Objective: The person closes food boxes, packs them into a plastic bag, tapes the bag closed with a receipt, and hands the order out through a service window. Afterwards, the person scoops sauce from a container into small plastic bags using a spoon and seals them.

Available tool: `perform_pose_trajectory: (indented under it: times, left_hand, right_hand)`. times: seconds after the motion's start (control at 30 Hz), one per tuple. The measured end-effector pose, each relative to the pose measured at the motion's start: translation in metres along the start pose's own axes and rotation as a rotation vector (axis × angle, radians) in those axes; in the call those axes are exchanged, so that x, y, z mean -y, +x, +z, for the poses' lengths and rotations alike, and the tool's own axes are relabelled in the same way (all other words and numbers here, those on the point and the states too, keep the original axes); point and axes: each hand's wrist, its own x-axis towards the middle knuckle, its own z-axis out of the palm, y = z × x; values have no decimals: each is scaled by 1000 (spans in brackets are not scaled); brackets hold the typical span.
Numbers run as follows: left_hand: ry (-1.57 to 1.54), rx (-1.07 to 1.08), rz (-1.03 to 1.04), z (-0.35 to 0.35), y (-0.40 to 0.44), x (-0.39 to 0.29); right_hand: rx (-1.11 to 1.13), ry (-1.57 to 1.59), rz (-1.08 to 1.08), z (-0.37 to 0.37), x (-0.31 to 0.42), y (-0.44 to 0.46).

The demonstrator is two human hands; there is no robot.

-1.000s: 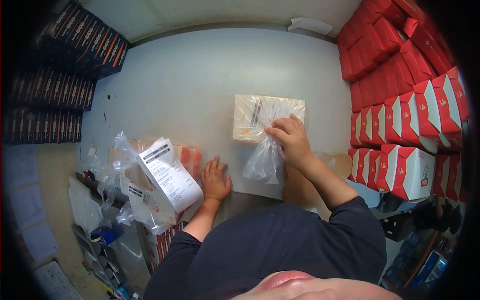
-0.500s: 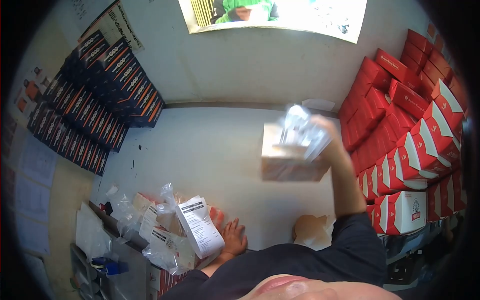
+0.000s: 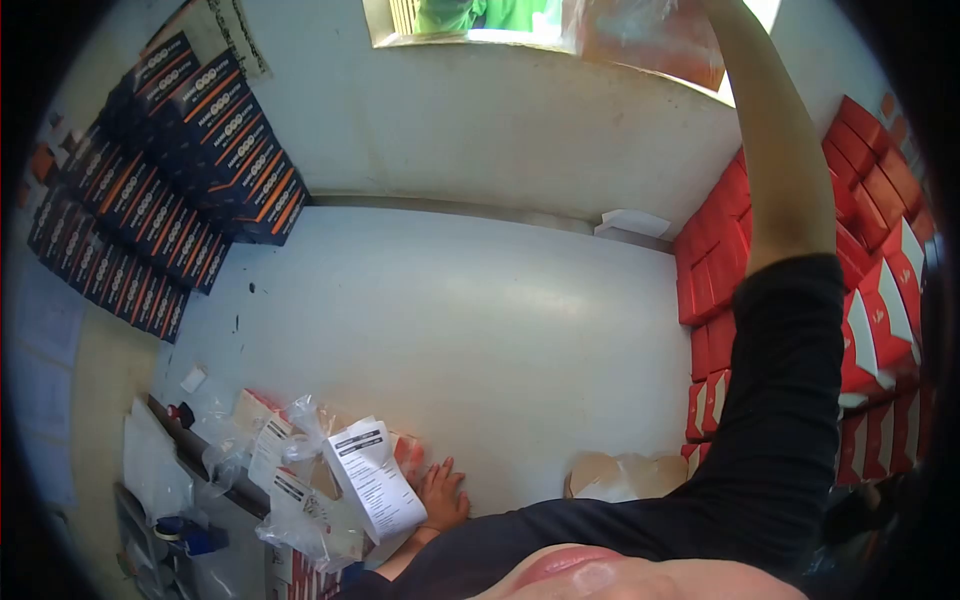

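Left fingers [image 3: 443, 473] touch table [image 3: 480, 310]; right arm [image 3: 778, 150] holds up bagged box [image 3: 655, 45].

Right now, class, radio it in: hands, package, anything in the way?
Left hand flat on table, fingers spread. Right arm stretched to window, right hand out of view. Bagged package at window; person in green beyond.

This looks like a small take-out shop. Piles of red boxes [image 3: 712, 285] and dark boxes [image 3: 228, 150] line the table [image 3: 480, 320], a receipt [image 3: 375, 482] sits by clear bags [image 3: 312, 532], and a person in green [image 3: 505, 14] is at the window [image 3: 480, 38].
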Motion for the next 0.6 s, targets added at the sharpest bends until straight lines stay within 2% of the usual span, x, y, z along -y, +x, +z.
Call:
perform_pose_trajectory:
  times: [0.07,0.3,0.5,0.6]
  left_hand:
    - [19,-9,-24,1,0,-1]
    - [70,7,-67,4,-1,3]
    - [68,53,-45,-2,-1,1]
    - [49,35,-52,-6,2,-6]
  right_hand:
    - [122,22,176,19,6,3]
    - [206,71,397,80,41,-6]
    - [60,208,567,79,69,-24]
    - [-149,333,669,56,92,-31]
